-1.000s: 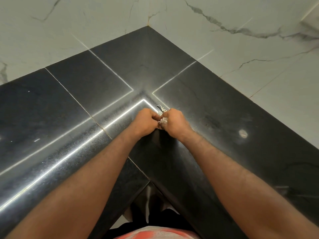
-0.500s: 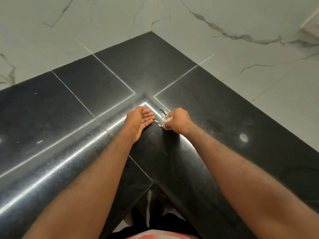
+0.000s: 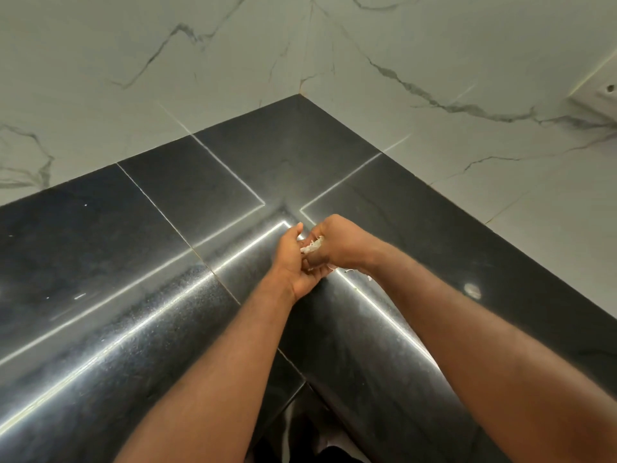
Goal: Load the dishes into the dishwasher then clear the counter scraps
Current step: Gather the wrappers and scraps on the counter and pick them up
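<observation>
The right hand [image 3: 337, 243] is gripping pale scraps [image 3: 312, 246] above the counter's [image 3: 283, 155] inner front corner, the left hand [image 3: 297, 265] lying open, cupped beneath. Stray bits [image 3: 350, 270] are lying along the front edge.

Single head-worn wide-angle camera, pitched forward and down over the black countertop [image 3: 100, 262] at its inside corner, close above it; marble wall [image 3: 133, 61] fills the upper frame.

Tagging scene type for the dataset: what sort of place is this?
Probably a kitchen corner: an L-shaped polished black stone counter set against white marble-look wall tiles, a wall socket at the right edge, and the right hand gripping white scraps.
</observation>
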